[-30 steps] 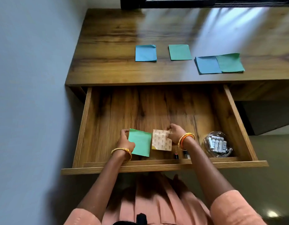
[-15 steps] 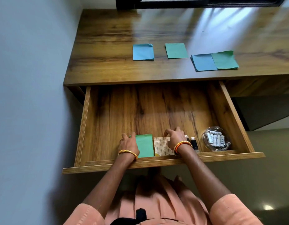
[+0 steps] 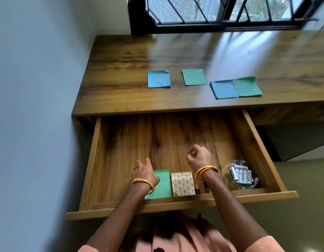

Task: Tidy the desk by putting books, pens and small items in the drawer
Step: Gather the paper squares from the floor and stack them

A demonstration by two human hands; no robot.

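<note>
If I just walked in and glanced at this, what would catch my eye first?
Probably the wide-open drawer, with both hands inside: the left hand rests on a green pad beside a patterned pad, the right hand raised in a loose fist. Next, the blue and green note pads lined up on the desk under the window.

A single head-worn wide-angle view looks steeply down and forward from above the person's chest, facing the window (image 3: 221, 11) at the top of the frame. The open drawer (image 3: 263, 148) fills the centre, close below the lens, with the desk (image 3: 175, 51) top farther off above it. A wall (image 3: 34, 106) takes the left side; both forearms enter from the bottom edge
</note>
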